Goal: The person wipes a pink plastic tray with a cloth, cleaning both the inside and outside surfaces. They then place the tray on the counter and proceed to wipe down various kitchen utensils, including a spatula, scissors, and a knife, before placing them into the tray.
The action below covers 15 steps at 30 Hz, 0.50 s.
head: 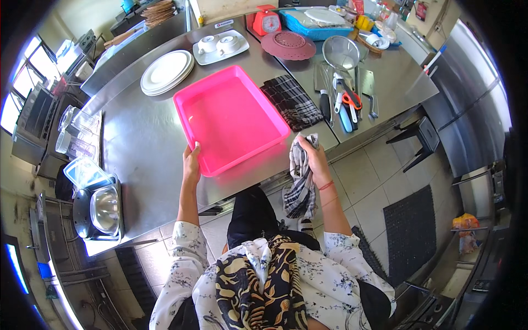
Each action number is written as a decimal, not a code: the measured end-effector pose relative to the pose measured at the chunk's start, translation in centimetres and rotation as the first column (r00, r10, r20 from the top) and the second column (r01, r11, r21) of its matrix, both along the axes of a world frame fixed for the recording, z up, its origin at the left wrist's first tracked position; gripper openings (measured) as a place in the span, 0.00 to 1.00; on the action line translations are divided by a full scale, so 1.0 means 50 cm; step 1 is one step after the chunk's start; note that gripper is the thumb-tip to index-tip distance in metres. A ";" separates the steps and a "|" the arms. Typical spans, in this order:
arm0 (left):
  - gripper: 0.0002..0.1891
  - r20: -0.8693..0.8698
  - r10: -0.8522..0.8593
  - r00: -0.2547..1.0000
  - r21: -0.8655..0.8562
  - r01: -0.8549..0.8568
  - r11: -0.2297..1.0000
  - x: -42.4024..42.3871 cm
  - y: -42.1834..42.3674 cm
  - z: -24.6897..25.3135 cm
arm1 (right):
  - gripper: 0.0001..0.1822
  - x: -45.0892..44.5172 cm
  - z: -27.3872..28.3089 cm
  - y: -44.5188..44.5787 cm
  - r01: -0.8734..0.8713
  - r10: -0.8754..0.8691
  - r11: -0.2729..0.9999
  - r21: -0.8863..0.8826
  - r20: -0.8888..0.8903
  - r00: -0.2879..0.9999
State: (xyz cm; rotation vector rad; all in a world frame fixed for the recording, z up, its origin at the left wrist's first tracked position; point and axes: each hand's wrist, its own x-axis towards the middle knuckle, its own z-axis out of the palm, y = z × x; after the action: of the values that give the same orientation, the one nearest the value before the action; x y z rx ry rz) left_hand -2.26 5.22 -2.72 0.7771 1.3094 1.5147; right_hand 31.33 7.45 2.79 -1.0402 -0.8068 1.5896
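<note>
A rectangular pink plastic tray (231,119) rests on the stainless steel table (144,173), turned at an angle in front of me. My left hand (191,165) grips its near left corner, thumb over the rim and fingers hidden outside. Off the table's front edge, my right hand (314,159) clutches a bunched checked cloth (299,177) that hangs down towards the floor. Beyond it, right of the tray, lies a folded black-and-white checked cloth (293,101).
White plates (167,72) are stacked behind the tray, near a dish with two cups (218,44). Knives, orange-handled scissors (352,100) and a mesh strainer (341,53) lie at right. Metal bowls (105,210) stand at left; a red kitchen scale (267,21) stands behind.
</note>
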 end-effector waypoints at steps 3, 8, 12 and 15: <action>0.20 -0.090 -0.025 0.996 -0.015 0.024 1.000 -0.011 0.005 -0.012 | 0.08 -0.011 0.023 -0.012 -0.045 0.045 0.999 0.011 -0.056 0.997; 0.23 -0.341 0.061 0.938 -0.032 -0.076 0.997 -0.014 0.005 -0.006 | 0.08 -0.039 0.064 -0.038 -0.140 0.144 0.990 0.032 -0.201 0.969; 0.27 -0.722 0.418 0.551 0.250 -0.356 0.900 0.045 -0.011 0.045 | 0.11 -0.062 0.086 -0.048 -0.183 0.145 0.982 -0.044 -0.448 0.882; 0.28 -0.686 0.343 0.642 0.387 -0.078 0.919 0.167 -0.048 0.147 | 0.14 -0.069 0.085 -0.043 -0.214 0.171 0.977 -0.009 -0.571 0.803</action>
State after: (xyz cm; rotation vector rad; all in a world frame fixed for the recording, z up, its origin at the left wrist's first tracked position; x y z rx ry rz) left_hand 6.09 2.83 4.64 1.6422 1.8156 1.6940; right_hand 27.90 5.29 7.06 -0.4798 -0.4485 1.9801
